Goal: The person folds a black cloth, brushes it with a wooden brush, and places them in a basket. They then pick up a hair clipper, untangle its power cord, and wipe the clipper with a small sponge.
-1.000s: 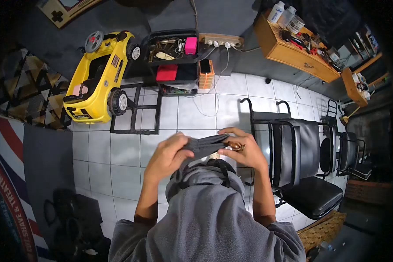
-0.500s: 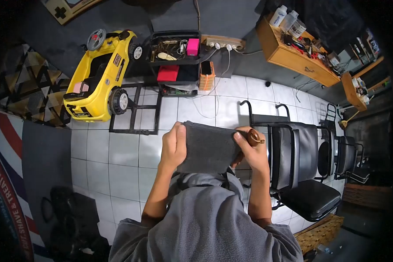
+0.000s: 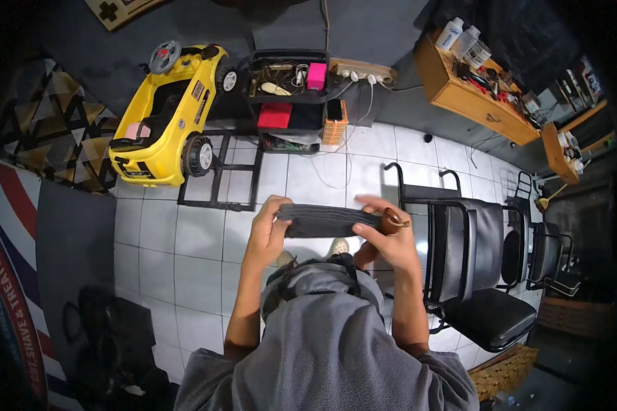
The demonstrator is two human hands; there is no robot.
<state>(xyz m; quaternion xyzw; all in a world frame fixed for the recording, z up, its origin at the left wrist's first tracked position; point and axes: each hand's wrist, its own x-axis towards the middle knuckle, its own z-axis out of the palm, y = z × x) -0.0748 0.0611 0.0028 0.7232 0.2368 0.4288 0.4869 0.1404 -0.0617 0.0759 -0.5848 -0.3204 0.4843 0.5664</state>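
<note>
A dark grey folded cloth (image 3: pixel 322 221) is held up in front of my body, its layered folds showing along the upper edge. My left hand (image 3: pixel 266 231) grips its left end, thumb against the near side. At the right end, my right hand (image 3: pixel 385 234) has its thumb on the cloth and its index finger raised off the top. A brown object with a thin loop (image 3: pixel 395 219), which I cannot identify, lies against my right hand.
A yellow toy car (image 3: pixel 161 123) stands at the left by a black metal frame (image 3: pixel 218 171). Beyond the cloth is a black shelf rack (image 3: pixel 288 109). Black chairs (image 3: pixel 483 253) stand at the right, a wooden drawer unit (image 3: pixel 483 106) above them.
The cloth has tilted, so its layered edge shows instead of its broad face. My right index finger has lifted and stretched out. The whole view has shifted slightly.
</note>
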